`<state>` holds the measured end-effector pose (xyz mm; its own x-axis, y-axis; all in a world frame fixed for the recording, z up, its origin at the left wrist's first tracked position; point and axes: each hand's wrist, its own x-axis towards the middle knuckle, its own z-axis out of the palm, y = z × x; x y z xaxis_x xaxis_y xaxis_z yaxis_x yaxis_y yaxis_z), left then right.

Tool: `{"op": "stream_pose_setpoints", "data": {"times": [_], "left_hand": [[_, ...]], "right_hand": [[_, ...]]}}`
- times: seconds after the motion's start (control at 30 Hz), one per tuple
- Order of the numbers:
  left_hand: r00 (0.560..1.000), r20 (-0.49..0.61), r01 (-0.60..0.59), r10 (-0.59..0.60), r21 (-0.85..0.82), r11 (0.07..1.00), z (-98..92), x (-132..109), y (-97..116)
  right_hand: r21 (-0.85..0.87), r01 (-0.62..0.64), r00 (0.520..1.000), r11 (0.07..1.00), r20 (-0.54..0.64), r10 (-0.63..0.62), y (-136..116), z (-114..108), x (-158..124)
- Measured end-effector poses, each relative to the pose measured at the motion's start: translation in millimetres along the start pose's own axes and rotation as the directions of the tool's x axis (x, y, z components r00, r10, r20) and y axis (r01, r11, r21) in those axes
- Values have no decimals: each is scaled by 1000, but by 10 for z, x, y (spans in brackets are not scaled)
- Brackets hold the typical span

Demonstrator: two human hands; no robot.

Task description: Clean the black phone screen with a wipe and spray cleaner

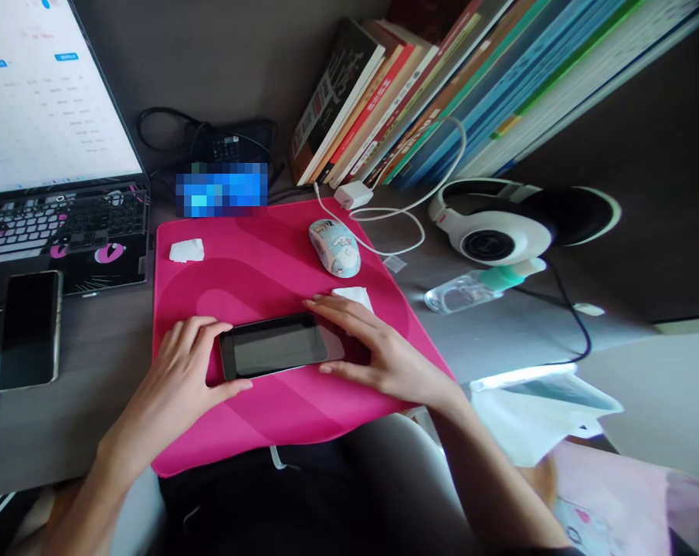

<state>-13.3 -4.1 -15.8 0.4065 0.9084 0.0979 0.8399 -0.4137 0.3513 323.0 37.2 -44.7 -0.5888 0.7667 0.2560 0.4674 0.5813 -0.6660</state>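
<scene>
A black phone (276, 345) lies face up on a pink desk mat (256, 417). Over its screen, a thin see-through sheet (336, 347), looking like a screen protector, sticks out past the right end. My left hand (187, 367) grips the phone's left end, thumb along the near edge and fingers at the far corner. Around the right end, my right hand (378, 347) spans the sheet, with fingertips at the far edge and thumb at the near edge. Whether those fingertips press on the phone too, I cannot tell. Beyond that hand lies a white paper piece (354, 296).
A patterned mouse (336, 249) and a folded white wipe (187, 250) rest on the mat. Left are a laptop (59, 224) and a second phone (30, 330). Books (384, 100), a white charger (354, 194), headphones (493, 224) and a clear bottle (459, 292) stand behind and right.
</scene>
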Motion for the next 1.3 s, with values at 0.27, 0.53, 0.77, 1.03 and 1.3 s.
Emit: {"op": "stream_pose_setpoints", "data": {"times": [0.27,0.53,0.77,1.03,1.3], "left_hand": [[999,46,-2,4,-56,998,-14,-18,-9],[995,90,45,-37,-94,995,-64,-22,-35],[995,100,26,-17,-88,996,-96,-33,-24],[997,72,-10,14,-59,998,-70,-2,15],[995,96,22,-11,-111,994,-80,-9,-5]], "right_hand": [[-89,48,998,995,53,-44,-33,54,83],[-107,64,996,992,68,-57,-44,68,99],[-113,54,997,992,67,-47,-49,83,78],[-104,29,997,994,70,-22,-48,70,51],[-115,40,996,993,82,-30,-48,67,43]]}}
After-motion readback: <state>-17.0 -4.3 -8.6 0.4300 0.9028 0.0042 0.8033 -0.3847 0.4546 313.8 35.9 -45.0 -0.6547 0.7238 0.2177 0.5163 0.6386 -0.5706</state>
